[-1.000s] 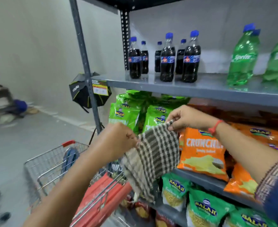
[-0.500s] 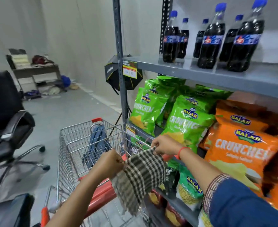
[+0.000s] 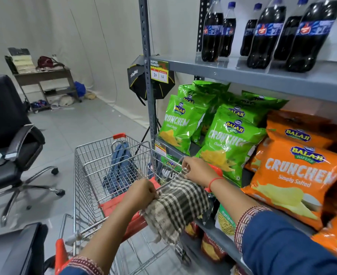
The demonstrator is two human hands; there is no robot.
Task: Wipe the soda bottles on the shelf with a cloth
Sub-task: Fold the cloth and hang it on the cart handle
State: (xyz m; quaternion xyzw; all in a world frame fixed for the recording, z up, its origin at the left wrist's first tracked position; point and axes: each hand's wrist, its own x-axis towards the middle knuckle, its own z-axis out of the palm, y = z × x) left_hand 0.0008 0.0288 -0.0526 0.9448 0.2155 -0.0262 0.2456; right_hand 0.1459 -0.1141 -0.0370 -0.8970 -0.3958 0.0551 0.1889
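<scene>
A brown-and-cream checked cloth [image 3: 180, 205] hangs stretched between my two hands over the cart's near rim. My left hand [image 3: 141, 192] grips its left edge. My right hand [image 3: 196, 170] pinches its upper right corner. Several dark cola bottles [image 3: 267, 34] with blue caps and blue labels stand on the grey upper shelf [image 3: 243, 76], well above and to the right of my hands. Both hands are far below the bottles and touch none of them.
A wire shopping cart [image 3: 104, 175] with a blue bag inside stands against the shelf's grey post [image 3: 146, 76]. Green chip bags [image 3: 229, 139] and orange chip bags [image 3: 294, 175] fill the middle shelf. A black office chair [image 3: 9, 135] stands at left.
My view has swung left and down, so the green bottles have left the frame. Both hands have dropped lower with the cloth, now over the cart instead of in front of the chip bags.
</scene>
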